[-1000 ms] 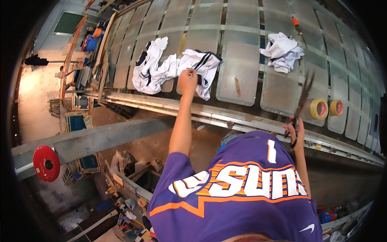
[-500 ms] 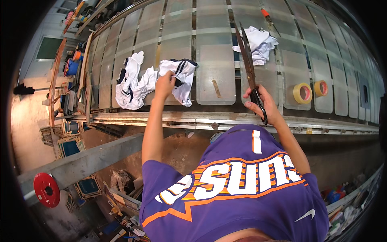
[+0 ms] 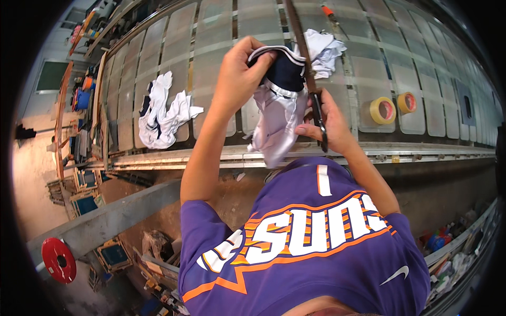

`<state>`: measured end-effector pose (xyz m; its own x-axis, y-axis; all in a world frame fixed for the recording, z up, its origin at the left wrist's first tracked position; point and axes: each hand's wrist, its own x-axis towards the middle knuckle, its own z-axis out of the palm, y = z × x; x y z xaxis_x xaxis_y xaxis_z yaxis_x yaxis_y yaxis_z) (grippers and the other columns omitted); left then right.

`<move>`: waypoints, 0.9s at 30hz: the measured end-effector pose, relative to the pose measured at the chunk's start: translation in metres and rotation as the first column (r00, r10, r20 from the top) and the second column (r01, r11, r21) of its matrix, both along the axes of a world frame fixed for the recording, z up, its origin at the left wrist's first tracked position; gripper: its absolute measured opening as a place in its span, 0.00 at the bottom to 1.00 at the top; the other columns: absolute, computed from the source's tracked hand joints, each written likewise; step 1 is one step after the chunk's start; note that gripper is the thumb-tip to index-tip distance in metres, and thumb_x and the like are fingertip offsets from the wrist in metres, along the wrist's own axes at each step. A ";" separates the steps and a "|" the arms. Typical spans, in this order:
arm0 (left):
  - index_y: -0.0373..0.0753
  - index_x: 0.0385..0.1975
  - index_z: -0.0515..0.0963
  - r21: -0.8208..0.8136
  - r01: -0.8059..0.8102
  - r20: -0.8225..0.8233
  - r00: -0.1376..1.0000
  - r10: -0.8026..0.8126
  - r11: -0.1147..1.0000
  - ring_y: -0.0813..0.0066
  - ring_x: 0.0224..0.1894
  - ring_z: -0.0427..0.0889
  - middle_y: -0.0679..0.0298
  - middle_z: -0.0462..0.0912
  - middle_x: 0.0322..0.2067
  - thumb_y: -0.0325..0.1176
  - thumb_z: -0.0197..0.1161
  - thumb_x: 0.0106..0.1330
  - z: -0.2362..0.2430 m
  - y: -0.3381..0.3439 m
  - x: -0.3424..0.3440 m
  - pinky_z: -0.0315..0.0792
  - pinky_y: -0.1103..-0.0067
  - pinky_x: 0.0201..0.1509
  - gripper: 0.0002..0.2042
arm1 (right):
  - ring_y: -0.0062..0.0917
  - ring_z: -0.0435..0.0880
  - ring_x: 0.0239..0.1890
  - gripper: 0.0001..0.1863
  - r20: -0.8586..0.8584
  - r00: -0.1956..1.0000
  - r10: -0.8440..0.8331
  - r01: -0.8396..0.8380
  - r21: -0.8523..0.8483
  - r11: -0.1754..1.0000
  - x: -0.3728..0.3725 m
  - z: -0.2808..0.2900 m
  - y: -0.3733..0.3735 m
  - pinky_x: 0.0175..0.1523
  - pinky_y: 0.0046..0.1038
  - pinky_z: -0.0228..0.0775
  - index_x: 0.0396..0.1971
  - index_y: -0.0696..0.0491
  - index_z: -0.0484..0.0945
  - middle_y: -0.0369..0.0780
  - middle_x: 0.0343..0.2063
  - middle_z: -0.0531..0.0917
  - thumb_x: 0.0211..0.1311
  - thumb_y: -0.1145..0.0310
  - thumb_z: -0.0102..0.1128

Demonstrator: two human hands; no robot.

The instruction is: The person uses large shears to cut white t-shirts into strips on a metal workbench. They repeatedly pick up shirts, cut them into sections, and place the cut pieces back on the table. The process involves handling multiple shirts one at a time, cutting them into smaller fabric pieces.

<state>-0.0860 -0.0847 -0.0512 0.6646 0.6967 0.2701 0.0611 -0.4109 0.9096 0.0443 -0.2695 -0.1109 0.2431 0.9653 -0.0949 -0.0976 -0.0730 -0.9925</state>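
Note:
My left hand [image 3: 240,73] grips the top of a white garment piece with a dark navy collar [image 3: 276,102], holding it up over the long work table [image 3: 211,63]. In my right hand [image 3: 327,124] I hold long scissors [image 3: 305,63] by the handles. Their blades point up and away, right beside the cloth's collar edge. The cloth hangs down between both hands toward the table's front rail [image 3: 211,155].
A second white and navy garment [image 3: 161,113] lies on the table to the left. A crumpled white cloth [image 3: 324,50] lies behind the scissors. Two tape rolls [image 3: 392,105] sit at the right. A red reel [image 3: 58,260] and stacked frames are on the floor at lower left.
My left hand has lifted the garment piece off the table and brought it close. My right hand has swung the scissors up next to the cloth.

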 end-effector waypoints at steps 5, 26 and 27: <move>0.33 0.27 0.77 -0.095 0.086 -0.020 0.996 -0.088 0.992 0.89 0.26 0.69 0.72 0.77 0.22 0.32 0.68 0.63 -0.015 -0.001 0.028 0.64 0.86 0.28 0.10 | 0.23 0.75 0.50 0.35 0.167 0.963 -0.210 0.171 0.223 0.960 0.023 0.011 0.007 0.57 0.27 0.65 0.53 0.56 0.68 0.39 0.46 0.78 0.48 0.62 0.78; 0.31 0.51 0.75 -0.659 0.474 0.031 0.793 -0.609 0.584 0.77 0.42 0.79 0.61 0.81 0.43 0.34 0.69 0.57 -0.089 -0.004 0.084 0.73 0.79 0.49 0.23 | 0.21 0.79 0.34 0.21 -0.326 0.753 -0.572 0.656 0.435 0.616 0.160 0.086 0.026 0.41 0.25 0.73 0.39 0.56 0.70 0.36 0.32 0.77 0.47 0.76 0.71; 0.31 0.50 0.75 -0.663 0.505 0.053 0.768 -0.639 0.553 0.78 0.40 0.80 0.61 0.82 0.42 0.34 0.66 0.58 -0.093 0.008 0.088 0.74 0.80 0.44 0.20 | 0.22 0.80 0.34 0.20 -0.335 0.734 -0.591 0.678 0.414 0.607 0.170 0.081 0.007 0.41 0.25 0.73 0.38 0.57 0.70 0.36 0.32 0.77 0.46 0.76 0.70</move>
<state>0.0023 -0.0768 -0.1437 0.9686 0.1054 -0.2252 0.1980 0.2211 0.9549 0.2140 -0.2621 -0.0295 0.8370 0.4930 0.2376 -0.0802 0.5400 -0.8378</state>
